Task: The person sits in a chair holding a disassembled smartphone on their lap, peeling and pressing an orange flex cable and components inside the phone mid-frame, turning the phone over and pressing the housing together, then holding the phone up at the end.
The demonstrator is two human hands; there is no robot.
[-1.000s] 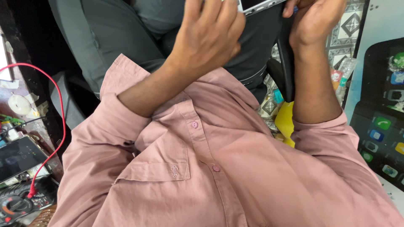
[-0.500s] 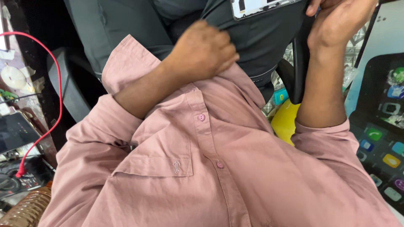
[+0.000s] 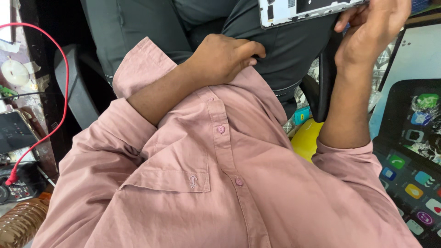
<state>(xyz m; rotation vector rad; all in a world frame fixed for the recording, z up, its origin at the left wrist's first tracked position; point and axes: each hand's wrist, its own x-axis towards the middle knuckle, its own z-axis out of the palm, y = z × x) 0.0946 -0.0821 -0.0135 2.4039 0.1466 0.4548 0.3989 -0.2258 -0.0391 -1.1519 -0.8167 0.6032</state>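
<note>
Right hand point(image 3: 367, 34) grips the lower edge of an opened phone frame point(image 3: 303, 10), held at top of view above the dark trousers point(image 3: 275, 50). Left hand point(image 3: 225, 57) curled closed, fingers pinching the pink shirt point(image 3: 220, 183) hem at the lap. Ribbed brown bottle point(image 3: 20, 222) lower left; contents cannot be told.
</note>
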